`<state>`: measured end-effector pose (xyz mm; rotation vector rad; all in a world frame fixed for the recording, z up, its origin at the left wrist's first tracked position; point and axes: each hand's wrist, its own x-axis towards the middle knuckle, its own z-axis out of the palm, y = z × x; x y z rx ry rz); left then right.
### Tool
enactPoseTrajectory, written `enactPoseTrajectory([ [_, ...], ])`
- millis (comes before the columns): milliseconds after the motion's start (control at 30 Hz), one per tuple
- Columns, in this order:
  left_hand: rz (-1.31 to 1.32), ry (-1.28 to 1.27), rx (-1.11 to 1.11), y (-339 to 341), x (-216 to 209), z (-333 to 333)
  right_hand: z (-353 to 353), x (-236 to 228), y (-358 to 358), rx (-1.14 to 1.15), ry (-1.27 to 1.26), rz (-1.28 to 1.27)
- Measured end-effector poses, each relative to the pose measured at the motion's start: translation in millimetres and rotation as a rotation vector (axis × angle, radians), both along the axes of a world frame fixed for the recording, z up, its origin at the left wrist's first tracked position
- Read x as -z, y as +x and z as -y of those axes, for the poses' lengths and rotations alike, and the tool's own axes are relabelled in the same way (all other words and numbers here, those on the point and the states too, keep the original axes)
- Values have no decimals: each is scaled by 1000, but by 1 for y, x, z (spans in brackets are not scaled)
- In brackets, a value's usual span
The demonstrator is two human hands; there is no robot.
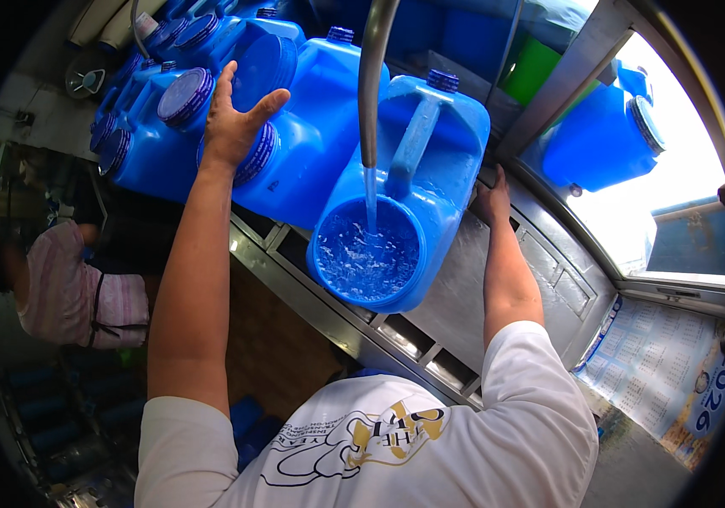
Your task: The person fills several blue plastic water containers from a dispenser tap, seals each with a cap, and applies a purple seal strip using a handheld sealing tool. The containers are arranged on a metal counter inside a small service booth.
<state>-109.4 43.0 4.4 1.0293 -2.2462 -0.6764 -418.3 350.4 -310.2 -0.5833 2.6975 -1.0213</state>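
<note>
Water pours from a curved metal spout (372, 102) into the wide round mouth of a tilted blue water jug (443, 212). Its surface is churning and bubbly. My left hand (239, 127) is raised to the left, thumb and fingers spread around the rim of a plain blue round lid (265, 72), which it appears to hold. Against the right side of the jug lies my right hand (493, 199), fingers extended and partly in shadow. Beside the open jug stands another blue jug (316, 127), with a purple-rimmed lid (258, 155) on its front.
Several capped blue jugs (159, 140) crowd the far left on the metal counter (455, 292). A blue jug (599, 140) hangs or stands beyond the window frame (561, 80) at right. A person in a pink striped top (62, 288) is at the left. Below the window is a calendar sheet (650, 360).
</note>
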Motion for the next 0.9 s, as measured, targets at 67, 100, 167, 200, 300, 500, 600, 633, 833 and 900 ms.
enactPoseTrajectory([
  [67, -2, 5, 8, 0, -1, 0, 0, 2, 2, 3, 7, -13],
  [100, -3, 4, 9, 0, -2, 0, 1, 3, 3, 4, 11, -19],
  [167, -9, 2, 12, -1, -3, -1, 3, 5, 4, 29, 30, -1],
  [200, -6, 2, 13, -1, -3, 0, 5, 6, 4, 41, 40, 8],
  [300, -4, 4, 16, -2, -4, 0, 4, 15, 4, 41, 3, -48],
  [500, -29, 28, 13, 4, -5, -6, 12, 21, 8, 44, 44, -21],
  [600, -12, 21, 4, 8, -8, -7, 16, 39, -2, 67, 177, 147],
  [633, -5, 19, 4, 8, -6, -5, 18, 47, -11, 72, 208, 197],
  [833, 7, -17, -11, 25, 3, 4, 33, 25, 7, 40, 91, 216],
  [900, 2, -26, 39, 12, -5, -1, -6, -1, 37, 71, 105, 212],
])
